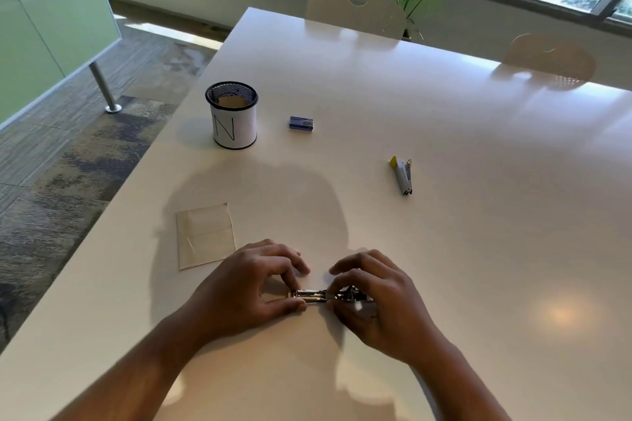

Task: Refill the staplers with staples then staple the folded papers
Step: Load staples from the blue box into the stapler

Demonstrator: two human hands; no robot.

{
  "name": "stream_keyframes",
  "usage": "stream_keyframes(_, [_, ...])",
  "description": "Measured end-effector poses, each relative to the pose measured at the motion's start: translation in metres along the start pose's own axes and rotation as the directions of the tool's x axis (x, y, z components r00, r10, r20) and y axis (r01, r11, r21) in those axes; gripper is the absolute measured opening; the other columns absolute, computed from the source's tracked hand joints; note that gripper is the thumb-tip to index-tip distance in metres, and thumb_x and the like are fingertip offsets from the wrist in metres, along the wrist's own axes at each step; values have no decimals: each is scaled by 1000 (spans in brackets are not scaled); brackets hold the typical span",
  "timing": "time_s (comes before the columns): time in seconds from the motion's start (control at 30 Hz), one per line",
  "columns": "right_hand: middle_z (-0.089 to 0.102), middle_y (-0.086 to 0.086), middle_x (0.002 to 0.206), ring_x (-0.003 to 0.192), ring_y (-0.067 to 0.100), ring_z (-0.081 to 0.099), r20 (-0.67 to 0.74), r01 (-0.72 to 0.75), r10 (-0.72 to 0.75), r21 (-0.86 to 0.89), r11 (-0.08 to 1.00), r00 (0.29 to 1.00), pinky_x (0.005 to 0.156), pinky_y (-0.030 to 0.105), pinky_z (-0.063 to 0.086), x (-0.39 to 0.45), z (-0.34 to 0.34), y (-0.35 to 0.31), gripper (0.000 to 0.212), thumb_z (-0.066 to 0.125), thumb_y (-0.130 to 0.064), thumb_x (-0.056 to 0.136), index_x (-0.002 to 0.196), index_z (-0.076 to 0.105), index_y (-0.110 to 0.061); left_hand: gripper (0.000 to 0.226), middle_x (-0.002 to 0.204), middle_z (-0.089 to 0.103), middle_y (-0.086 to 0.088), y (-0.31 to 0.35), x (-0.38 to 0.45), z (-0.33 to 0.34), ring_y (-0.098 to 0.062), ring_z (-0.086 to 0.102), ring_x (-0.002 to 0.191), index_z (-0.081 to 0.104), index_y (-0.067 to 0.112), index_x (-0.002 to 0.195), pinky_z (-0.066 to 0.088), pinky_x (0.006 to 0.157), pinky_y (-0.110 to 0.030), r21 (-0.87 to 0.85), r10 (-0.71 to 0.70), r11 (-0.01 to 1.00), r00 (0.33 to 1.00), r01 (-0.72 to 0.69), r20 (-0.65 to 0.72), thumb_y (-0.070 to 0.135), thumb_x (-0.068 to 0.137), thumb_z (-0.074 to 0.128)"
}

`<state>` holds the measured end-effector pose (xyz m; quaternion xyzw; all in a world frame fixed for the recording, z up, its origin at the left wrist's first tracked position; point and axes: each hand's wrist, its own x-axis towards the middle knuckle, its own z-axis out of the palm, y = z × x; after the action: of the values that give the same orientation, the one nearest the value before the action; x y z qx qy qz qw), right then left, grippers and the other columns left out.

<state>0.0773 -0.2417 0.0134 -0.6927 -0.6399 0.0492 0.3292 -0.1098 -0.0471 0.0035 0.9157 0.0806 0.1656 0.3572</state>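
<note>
Near the tabletop's (pixel 376 113) front edge, the open stapler (pixel 318 296) lies with its long axis left to right between both hands: the left hand (pixel 253 287) pinches its metal end, the right hand (pixel 372 297) grips the other end.

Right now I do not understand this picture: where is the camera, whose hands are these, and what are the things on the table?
There is no machine. The one camera sits on a person's head and looks down at their own hands. The left hand and right hand both hold a small metal stapler just above the white table. On the table lie a folded paper, a mesh cup marked N, a small blue staple box and a second stapler with a yellow end.
</note>
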Motion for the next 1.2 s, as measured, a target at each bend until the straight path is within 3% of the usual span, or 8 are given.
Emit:
stream_keyframes(0.17, [67, -12, 124, 113, 7, 61, 48, 50, -46, -91, 995, 998, 82, 30, 58, 1, -8, -1, 14, 75, -41, 96, 103, 78, -29, 24, 118, 65, 30, 2, 0, 0, 5, 56, 124, 68, 38, 88, 53, 97, -29, -10, 3, 1000, 1000, -3, 5, 56, 78, 80])
stream_keyframes(0.4, [66, -11, 123, 110, 13, 68, -18, -17, 18, 77, 997, 1000, 79, 33, 61, -6, -7, -3, 13, 82, -30, 90, 100, 76, -23, 22, 117, 65, 30, 2, 0, -1, 5, 57, 122, 66, 40, 86, 52, 98, -29, -3, 1, 1000, 1000, -1, 1, 55, 78, 81])
stream_keyframes(0.73, [63, -6, 130, 115, 15, 61, -27, 14, -21, -241, 970, 999, 76, 36, 56, -1, -2, -9, 21, 76, -47, 92, 90, 72, -26, 22, 118, 65, 31, 2, -1, -1, 6, 56, 123, 65, 44, 87, 53, 98, -30, 0, 1, 1000, 1000, -1, 2, 56, 78, 80])
stream_keyframes(1.1, [64, -6, 131, 120, 14, 60, -10, 60, -63, -207, 976, 998, 77, 34, 57, 1, -1, -17, 16, 74, -44, 96, 89, 77, -29, 20, 118, 66, 28, 3, -2, -3, 6, 55, 123, 66, 42, 88, 51, 100, -30, -15, 10, 1000, 1000, -10, 6, 49, 79, 82])
stream_keyframes(1.2, [63, -6, 132, 124, 14, 59, 26, 106, -103, -198, 974, 994, 84, 31, 57, -3, 0, -19, 13, 71, -45, 98, 97, 78, -34, 19, 119, 66, 27, 3, -2, -3, 6, 55, 124, 67, 40, 89, 51, 101, -30, -9, 11, 1000, 1000, -11, 9, 49, 80, 82])
